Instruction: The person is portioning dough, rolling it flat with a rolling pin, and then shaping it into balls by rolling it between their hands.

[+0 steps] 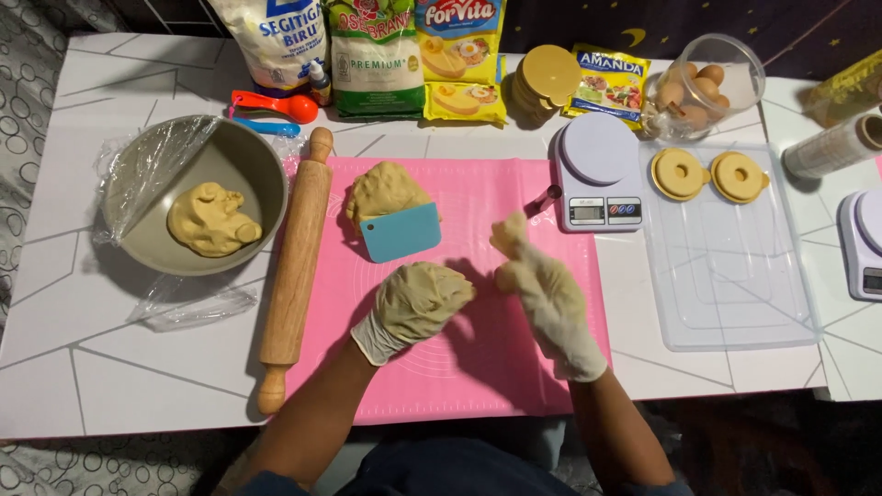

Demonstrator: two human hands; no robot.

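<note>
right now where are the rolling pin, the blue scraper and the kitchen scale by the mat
rolling pin (294,266): head view, middle of the wooden barrel.
blue scraper (401,232): head view, centre of the flat blade.
kitchen scale (597,149): head view, middle of the round weighing plate.

Dough lump (384,191) partly hidden under blue scraper (401,232); second scale (865,243) cut off at right edge.

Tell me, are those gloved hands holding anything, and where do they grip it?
The right hand pinches a small lump of dough at its lower end, between the fingertips. The left hand is curled palm-down over the pink mat; whether it holds dough cannot be told.
</note>
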